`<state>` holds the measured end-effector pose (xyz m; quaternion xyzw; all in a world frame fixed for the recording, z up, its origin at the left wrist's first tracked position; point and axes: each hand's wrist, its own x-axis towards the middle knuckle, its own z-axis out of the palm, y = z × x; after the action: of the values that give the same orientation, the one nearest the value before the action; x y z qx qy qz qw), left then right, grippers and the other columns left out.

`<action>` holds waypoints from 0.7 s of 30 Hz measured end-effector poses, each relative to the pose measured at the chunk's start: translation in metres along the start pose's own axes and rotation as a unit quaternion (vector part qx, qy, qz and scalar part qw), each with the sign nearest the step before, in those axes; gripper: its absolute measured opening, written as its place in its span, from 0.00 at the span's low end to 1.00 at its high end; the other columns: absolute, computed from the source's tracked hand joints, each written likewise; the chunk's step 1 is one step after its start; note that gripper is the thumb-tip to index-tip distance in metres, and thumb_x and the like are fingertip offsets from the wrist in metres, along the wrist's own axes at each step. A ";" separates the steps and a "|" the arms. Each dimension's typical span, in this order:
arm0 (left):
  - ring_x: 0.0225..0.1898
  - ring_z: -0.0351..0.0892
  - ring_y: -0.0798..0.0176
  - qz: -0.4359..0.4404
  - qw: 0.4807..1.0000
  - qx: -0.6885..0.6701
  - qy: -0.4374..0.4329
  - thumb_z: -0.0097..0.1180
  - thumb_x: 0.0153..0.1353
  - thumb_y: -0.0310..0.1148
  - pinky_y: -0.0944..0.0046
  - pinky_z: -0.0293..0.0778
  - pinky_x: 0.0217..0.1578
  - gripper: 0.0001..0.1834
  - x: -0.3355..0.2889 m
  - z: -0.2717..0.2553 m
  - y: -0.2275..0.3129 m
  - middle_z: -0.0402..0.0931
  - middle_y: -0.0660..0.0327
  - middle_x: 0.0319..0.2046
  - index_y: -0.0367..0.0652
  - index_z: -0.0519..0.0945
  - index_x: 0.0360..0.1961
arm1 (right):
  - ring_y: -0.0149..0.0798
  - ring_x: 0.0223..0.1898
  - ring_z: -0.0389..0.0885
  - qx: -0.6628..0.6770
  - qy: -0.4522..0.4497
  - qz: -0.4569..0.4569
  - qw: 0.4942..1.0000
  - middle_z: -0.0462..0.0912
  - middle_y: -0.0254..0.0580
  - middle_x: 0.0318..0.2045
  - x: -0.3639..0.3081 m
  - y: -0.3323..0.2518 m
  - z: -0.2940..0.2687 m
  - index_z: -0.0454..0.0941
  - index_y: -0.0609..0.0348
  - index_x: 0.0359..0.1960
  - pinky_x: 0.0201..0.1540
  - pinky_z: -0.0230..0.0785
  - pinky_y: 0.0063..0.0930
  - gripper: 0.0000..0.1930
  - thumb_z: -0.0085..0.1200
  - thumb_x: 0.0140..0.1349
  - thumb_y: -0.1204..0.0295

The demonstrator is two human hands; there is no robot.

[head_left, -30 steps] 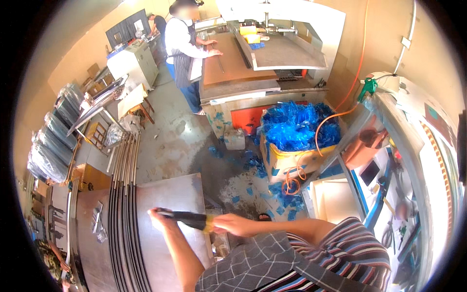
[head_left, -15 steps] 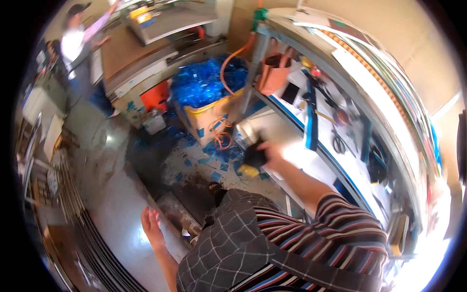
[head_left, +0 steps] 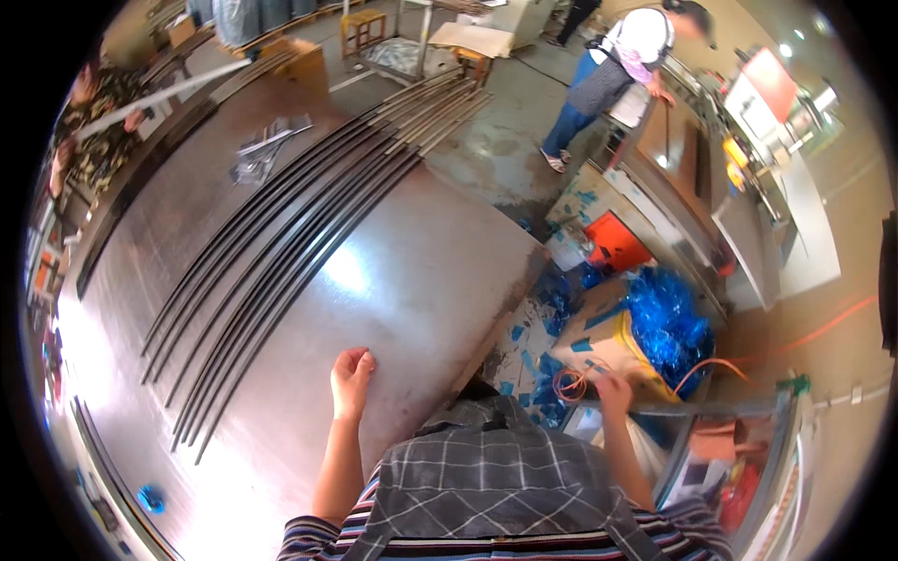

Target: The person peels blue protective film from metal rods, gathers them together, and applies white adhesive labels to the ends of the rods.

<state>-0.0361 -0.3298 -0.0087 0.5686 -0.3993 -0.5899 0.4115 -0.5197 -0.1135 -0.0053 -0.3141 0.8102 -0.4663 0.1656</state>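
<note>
Resting loosely curled and empty on the steel table [head_left: 412, 271], the left hand [head_left: 351, 379] lies near long rods [head_left: 281, 252].

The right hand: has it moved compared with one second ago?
Yes. The right hand was over the metal table beside the left hand; now it is off the table's edge.

Bundle of long dark metal rods [head_left: 290, 234], cardboard box of blue film scraps [head_left: 655, 327], orange cable [head_left: 795, 337], apparently two co-workers [head_left: 608, 75].
</note>
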 end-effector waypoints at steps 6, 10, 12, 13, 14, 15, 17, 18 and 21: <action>0.32 0.76 0.72 -0.024 0.994 -0.007 0.108 0.55 0.62 0.35 0.73 0.70 0.31 0.13 -0.009 0.023 0.025 0.78 0.64 0.30 0.37 0.77 0.42 | 0.50 0.34 0.81 -0.215 -0.204 -0.276 0.914 0.81 0.50 0.31 0.164 -0.158 0.152 0.79 0.58 0.38 0.37 0.73 0.33 0.08 0.56 0.57 0.73; 0.32 0.76 0.73 -0.037 0.980 -0.039 0.189 0.55 0.62 0.36 0.72 0.70 0.31 0.12 -0.007 0.032 0.000 0.79 0.64 0.30 0.38 0.78 0.42 | 0.51 0.43 0.78 -0.235 -0.239 -0.427 0.840 0.79 0.49 0.38 0.291 -0.202 0.256 0.76 0.59 0.45 0.45 0.72 0.39 0.15 0.57 0.55 0.72; 0.32 0.76 0.73 -0.061 0.960 -0.066 0.265 0.56 0.62 0.37 0.72 0.70 0.30 0.12 -0.007 0.051 -0.013 0.79 0.64 0.31 0.40 0.78 0.41 | 0.50 0.50 0.75 -0.268 -0.253 -0.482 0.795 0.77 0.49 0.49 0.345 -0.227 0.310 0.73 0.60 0.50 0.51 0.70 0.38 0.19 0.58 0.55 0.72; 0.32 0.76 0.73 -0.082 0.947 -0.073 0.303 0.56 0.62 0.37 0.72 0.70 0.30 0.11 -0.012 0.067 0.002 0.79 0.64 0.31 0.40 0.78 0.41 | 0.51 0.54 0.72 -0.288 -0.272 -0.481 0.782 0.74 0.50 0.52 0.366 -0.244 0.337 0.71 0.60 0.53 0.54 0.68 0.40 0.22 0.58 0.54 0.72; 0.32 0.76 0.72 -0.103 0.930 -0.077 0.344 0.56 0.63 0.37 0.72 0.70 0.29 0.11 -0.016 0.084 0.013 0.78 0.64 0.31 0.41 0.78 0.40 | 0.52 0.58 0.68 -0.306 -0.294 -0.481 0.767 0.70 0.50 0.56 0.383 -0.261 0.363 0.69 0.59 0.55 0.57 0.65 0.41 0.25 0.58 0.54 0.72; 0.33 0.77 0.72 -0.118 0.913 -0.074 0.383 0.56 0.63 0.37 0.72 0.71 0.30 0.11 -0.020 0.098 0.011 0.78 0.64 0.32 0.41 0.78 0.40 | 0.52 0.59 0.67 -0.313 -0.274 -0.516 0.749 0.69 0.51 0.57 0.397 -0.276 0.387 0.68 0.59 0.56 0.58 0.64 0.42 0.26 0.59 0.54 0.72; 0.33 0.77 0.72 -0.132 0.898 -0.091 0.411 0.56 0.63 0.37 0.72 0.72 0.30 0.11 -0.021 0.133 0.020 0.79 0.64 0.31 0.41 0.78 0.40 | 0.52 0.61 0.65 -0.320 -0.235 -0.585 0.707 0.66 0.52 0.60 0.417 -0.297 0.434 0.67 0.58 0.58 0.60 0.62 0.44 0.29 0.59 0.53 0.73; 0.33 0.77 0.72 -0.138 0.887 -0.102 0.428 0.56 0.63 0.37 0.72 0.72 0.31 0.11 -0.021 0.151 0.028 0.79 0.64 0.31 0.41 0.78 0.40 | 0.51 0.62 0.64 -0.322 -0.214 -0.625 0.678 0.67 0.53 0.59 0.437 -0.295 0.459 0.68 0.58 0.58 0.61 0.59 0.45 0.30 0.59 0.50 0.73; 0.33 0.78 0.71 -0.154 0.896 -0.095 0.406 0.56 0.62 0.36 0.71 0.73 0.31 0.10 -0.003 0.193 0.060 0.79 0.64 0.29 0.40 0.78 0.38 | 0.49 0.53 0.74 -0.359 -0.295 -0.623 0.629 0.79 0.48 0.46 0.467 -0.314 0.491 0.75 0.58 0.50 0.54 0.65 0.47 0.24 0.57 0.46 0.75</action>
<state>-0.2274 -0.3468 0.0551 0.7712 -0.0469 -0.3991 0.4938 -0.4825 -0.8587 0.0258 -0.8998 0.4320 -0.0131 -0.0598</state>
